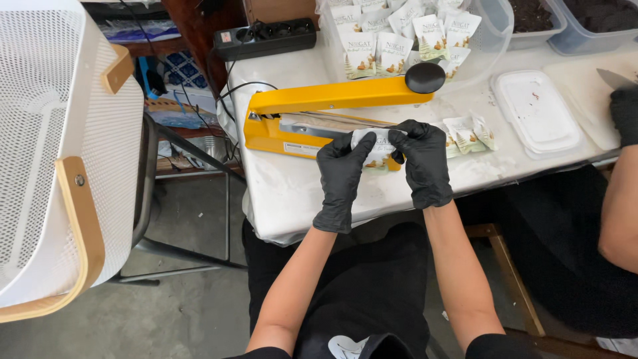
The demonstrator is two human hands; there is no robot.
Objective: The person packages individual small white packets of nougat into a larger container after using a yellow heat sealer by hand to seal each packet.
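The hands (382, 169) cover most of the small pouch (376, 147); a co-worker's gloved hand (625, 113), perhaps holding a knife (615, 79), is cut off at right.

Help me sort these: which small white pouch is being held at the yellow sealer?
The pouch pinched between both gloved hands, left hand and right hand, at the sealer. The other pouches lie loose on the table or in the clear bin.

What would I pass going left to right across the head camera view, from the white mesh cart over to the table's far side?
White mesh cart → black power strip → yellow heat sealer → left hand → right hand, both on a small white pouch → white plastic lid → another person's gloved hand.
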